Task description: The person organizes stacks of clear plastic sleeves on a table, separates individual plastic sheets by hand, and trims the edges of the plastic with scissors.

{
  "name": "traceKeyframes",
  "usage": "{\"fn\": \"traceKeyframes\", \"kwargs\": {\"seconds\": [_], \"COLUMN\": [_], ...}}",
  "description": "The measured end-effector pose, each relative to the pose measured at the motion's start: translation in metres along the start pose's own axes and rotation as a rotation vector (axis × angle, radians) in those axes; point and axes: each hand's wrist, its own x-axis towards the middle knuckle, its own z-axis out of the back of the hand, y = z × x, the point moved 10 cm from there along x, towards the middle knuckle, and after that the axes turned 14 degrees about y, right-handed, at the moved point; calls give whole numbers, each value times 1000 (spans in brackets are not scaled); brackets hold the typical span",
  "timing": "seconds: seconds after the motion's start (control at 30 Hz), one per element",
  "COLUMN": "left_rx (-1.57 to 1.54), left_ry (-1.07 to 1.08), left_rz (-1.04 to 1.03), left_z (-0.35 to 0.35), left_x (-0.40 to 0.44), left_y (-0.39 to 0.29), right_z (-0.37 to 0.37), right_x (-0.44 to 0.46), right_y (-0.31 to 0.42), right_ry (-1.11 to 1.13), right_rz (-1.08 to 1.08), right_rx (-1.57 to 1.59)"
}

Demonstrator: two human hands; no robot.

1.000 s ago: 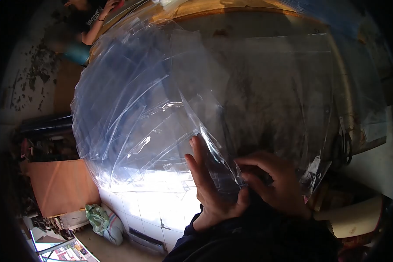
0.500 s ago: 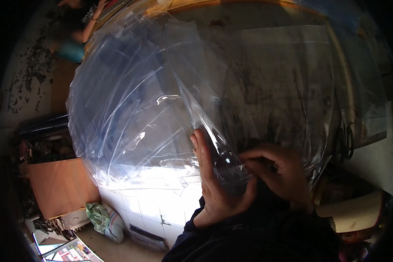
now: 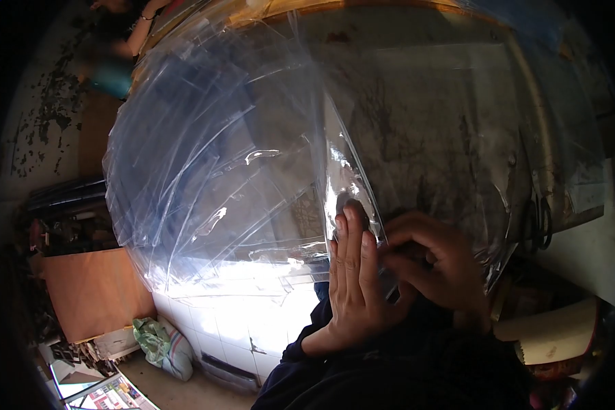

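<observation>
A clear plastic sheet [image 3: 345,160] stands folded in a narrow, shiny strip in front of me. My left hand [image 3: 355,273] lies against this strip, its fingers stretched out and pointing away from my body. Just to the right, my right hand [image 3: 430,263] pinches the sheet's near edge between thumb and forefinger. Many more clear plastic sheets [image 3: 198,157] are fanned out in overlapping layers on the left. Under the plastic on the right, a dark, stained work surface [image 3: 417,130] shows through.
Scissors [image 3: 544,222] hang or lie at the right edge. A brown board [image 3: 99,290] and a white sack [image 3: 179,355] with green plastic are at lower left. A roll of pale material [image 3: 553,331] sits at lower right. Another person's arm [image 3: 140,31] shows at the top left.
My left hand has moved right, closer to my right hand, and now lies against the plastic. The sheet's fold has swung right and become more upright. My right hand stays nearly in place.
</observation>
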Motion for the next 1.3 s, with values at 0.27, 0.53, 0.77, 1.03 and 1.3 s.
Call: {"fn": "traceKeyframes", "kwargs": {"seconds": [0.27, 0.53, 0.77, 1.03, 1.3], "left_rx": [-10, 11, 25, 41, -507], "left_ry": [89, 93, 71, 87, -159], "left_rz": [-27, -36, -33, -26, 20], "left_z": [-13, -15, -16, -13, 20], "left_x": [-2, -2, -3, -7, -35], "left_y": [-4, -4, -4, -6, 24], "right_z": [6, 5, 5, 8, -28], "right_x": [2, 3, 4, 1, -14], "right_y": [-5, -8, -4, -3, 13], "right_ry": [-83, -67, -64, -109, 207], "right_rz": [-30, -39, -10, 17, 31], "right_rx": [40, 9, -8, -43, -124]}}
